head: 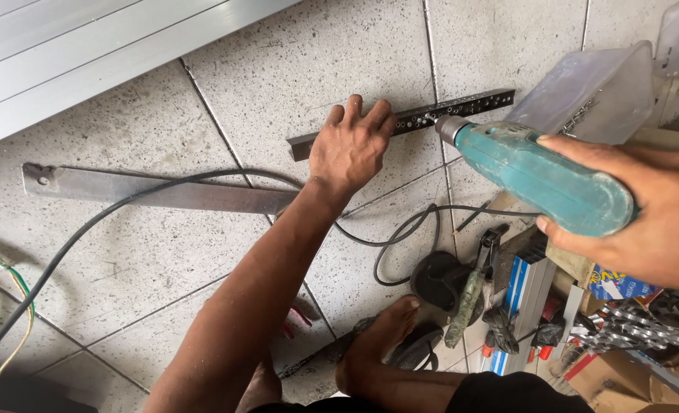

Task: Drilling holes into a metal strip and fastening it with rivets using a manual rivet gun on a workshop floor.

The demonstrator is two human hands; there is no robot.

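Dark perforated steel bar lies pinned under the flat, spread left hand. At three o'clock, the right hand wraps tightly around a teal plastic electric drill.

The person's left hand sits near the upper middle of the frame, bare, with no glove, ring or watch. Its forearm runs down towards the lower left of the frame, uncovered all the way, with no sleeve in view. The right hand enters from the right edge, also bare and without jewellery; only its wrist shows before the frame cuts it off. At the bottom centre a bare foot shows, without shoe or sandal, toes towards the upper right. Along the bottom edge, at the middle and right, lies a strip of black cloth, apparently shorts or trousers.
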